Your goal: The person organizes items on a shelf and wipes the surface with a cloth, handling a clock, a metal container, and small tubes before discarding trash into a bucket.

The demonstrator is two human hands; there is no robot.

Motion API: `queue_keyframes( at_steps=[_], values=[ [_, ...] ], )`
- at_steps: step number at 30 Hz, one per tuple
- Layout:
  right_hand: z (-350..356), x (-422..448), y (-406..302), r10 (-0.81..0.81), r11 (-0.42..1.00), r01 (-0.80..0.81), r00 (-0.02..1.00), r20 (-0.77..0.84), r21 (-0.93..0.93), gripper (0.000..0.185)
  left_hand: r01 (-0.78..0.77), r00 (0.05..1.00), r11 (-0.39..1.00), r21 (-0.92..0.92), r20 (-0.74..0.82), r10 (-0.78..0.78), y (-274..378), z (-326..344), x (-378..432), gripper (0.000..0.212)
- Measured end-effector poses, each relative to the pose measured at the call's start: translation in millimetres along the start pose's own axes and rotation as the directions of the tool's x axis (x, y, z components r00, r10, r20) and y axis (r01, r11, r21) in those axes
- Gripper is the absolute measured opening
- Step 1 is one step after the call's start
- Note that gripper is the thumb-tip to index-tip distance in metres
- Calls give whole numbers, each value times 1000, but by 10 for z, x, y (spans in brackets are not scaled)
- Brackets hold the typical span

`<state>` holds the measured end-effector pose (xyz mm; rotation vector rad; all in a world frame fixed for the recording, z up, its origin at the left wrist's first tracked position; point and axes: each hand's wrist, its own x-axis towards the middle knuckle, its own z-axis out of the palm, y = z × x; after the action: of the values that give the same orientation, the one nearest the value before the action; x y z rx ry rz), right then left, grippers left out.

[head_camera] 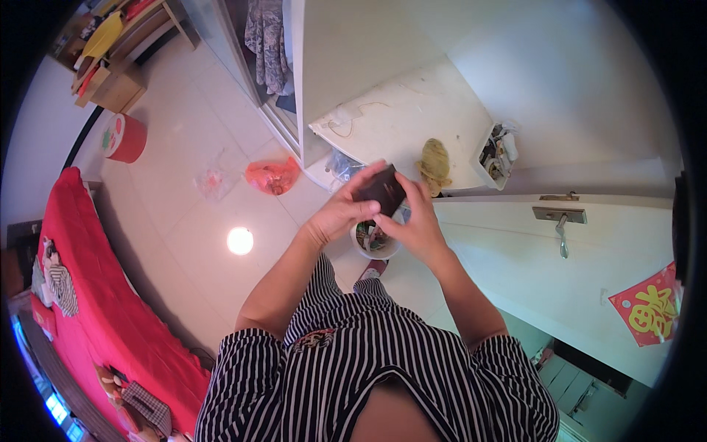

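Note:
A dark, flat rectangular object [390, 192], perhaps a wallet or small box, is held up in front of me between both hands. My left hand [347, 207] grips its left side, thumb on its near face. The fingers of my right hand [417, 218] hold the right edge and lower corner. Below the hands, a white bin [377, 254] with mixed items inside stands on the floor, partly hidden by them. Beyond them, a yellowish-green cloth bundle [434, 163] lies on a white shelf surface [409, 116].
A white basket [490, 179] of odds and ends stands at the shelf's right end. A red plastic bag [273, 175] and a clear bag [214, 178] lie on the floor. At right is a white door [497, 237]; at left, a red-covered bed [105, 287] and a red round container [131, 138].

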<state>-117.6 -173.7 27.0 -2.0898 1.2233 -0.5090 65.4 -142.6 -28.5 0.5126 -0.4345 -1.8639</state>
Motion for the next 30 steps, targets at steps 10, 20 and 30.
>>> queue_keyframes(
  at_steps=[10, 20, 30],
  values=[
    [-809, -866, 234, 99, 945, -123, 991, 92, 302, 69, 47, 996, 982, -184, 78, -33, -859, 752, -151, 92],
    [-1489, -1086, 388, 91, 660, -287, 948, 306, 694, 61, -77, 961, 920, -383, 218, 171, -1107, 1031, -273, 92],
    [-1688, -1273, 302, 96, 640, -242, 967, 236, 729, 60, -169, 979, 936, -310, 58, 196, -1277, 1244, -342, 75]
  ],
)
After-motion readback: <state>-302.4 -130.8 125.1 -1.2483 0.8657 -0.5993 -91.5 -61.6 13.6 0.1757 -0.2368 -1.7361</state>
